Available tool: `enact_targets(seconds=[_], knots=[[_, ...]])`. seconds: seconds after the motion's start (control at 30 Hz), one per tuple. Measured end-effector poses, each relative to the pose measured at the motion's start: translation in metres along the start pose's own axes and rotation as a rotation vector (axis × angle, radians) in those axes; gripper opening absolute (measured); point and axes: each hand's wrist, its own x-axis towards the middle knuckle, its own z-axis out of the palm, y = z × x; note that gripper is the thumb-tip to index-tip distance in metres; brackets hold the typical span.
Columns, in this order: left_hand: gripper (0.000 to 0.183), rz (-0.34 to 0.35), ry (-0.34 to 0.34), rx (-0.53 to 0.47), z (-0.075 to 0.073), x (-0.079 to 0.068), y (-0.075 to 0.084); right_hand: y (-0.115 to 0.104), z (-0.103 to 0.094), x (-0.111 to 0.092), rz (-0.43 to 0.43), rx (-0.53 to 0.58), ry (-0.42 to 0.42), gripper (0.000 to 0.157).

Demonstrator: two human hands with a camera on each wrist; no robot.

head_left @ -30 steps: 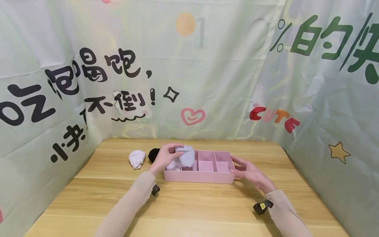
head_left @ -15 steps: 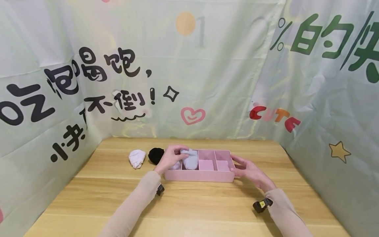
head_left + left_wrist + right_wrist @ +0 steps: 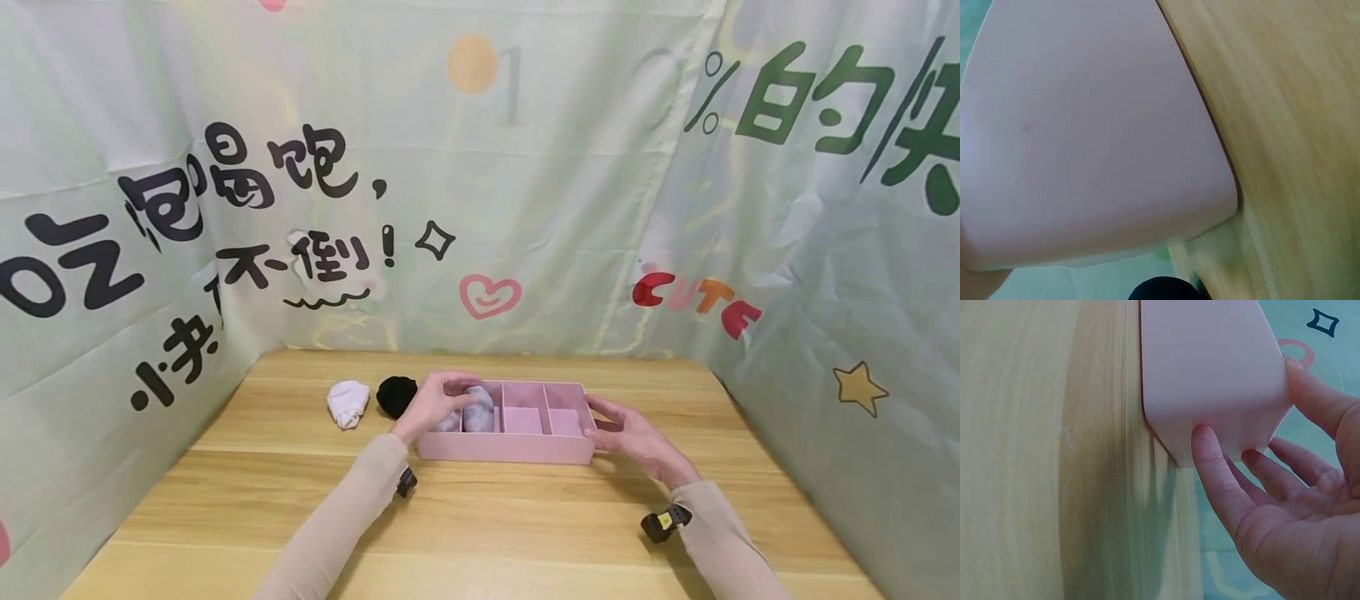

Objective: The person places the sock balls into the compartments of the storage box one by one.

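A pink divided box [image 3: 504,447] sits on the table, with compartments in a row. In its second compartment from the left stands a grey balled sock [image 3: 478,410], which my left hand [image 3: 435,406] pinches between thumb and fingers. Another pale sock [image 3: 448,421] lies in the leftmost compartment, partly behind that hand. My right hand [image 3: 633,437] touches the box's right end with spread, fairly straight fingers. In the right wrist view its fingertips [image 3: 1207,440] rest against the pink end wall. Only the box's outer wall [image 3: 1091,131] fills the left wrist view; the left fingers' hold is hidden there.
Left of the box, a white balled sock [image 3: 348,404] and a black balled sock [image 3: 395,397] lie on the wooden table [image 3: 510,525]. Printed cloth [image 3: 555,208] hangs around the back and sides.
My left hand has lowered the grey sock from above the box into the second compartment, where the sock has since turned narrower. The right hand has stayed at the box's end.
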Motion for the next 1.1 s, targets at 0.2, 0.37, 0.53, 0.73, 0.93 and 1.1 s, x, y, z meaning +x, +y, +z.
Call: enact_targets(seconds=[0.2, 0.37, 0.53, 0.73, 0.93, 1.1], knots=[[0.035, -0.034, 0.037, -0.015, -0.001, 0.001, -0.001, 0.001, 0.000, 0.000, 0.003, 0.004, 0.001, 0.077], [0.034, -0.033, 0.064, -0.006, -0.004, 0.000, 0.000, 0.000, 0.000, 0.001, 0.003, -0.011, 0.009, 0.078], [0.034, -0.037, 0.072, -0.025, -0.010, -0.002, -0.001, -0.001, 0.000, 0.000, 0.006, -0.015, 0.010, 0.078], [0.033, -0.043, 0.102, -0.064, -0.021, -0.007, -0.003, -0.002, 0.000, -0.001, 0.008, -0.017, 0.010, 0.077], [0.029, -0.050, 0.148, -0.062, -0.031, -0.013, -0.008, -0.003, 0.001, -0.002, 0.012, -0.018, 0.011, 0.077], [0.029, -0.062, 0.189, -0.070, -0.041, -0.022, -0.010, -0.001, 0.001, 0.000, 0.023, -0.029, 0.020, 0.078]])
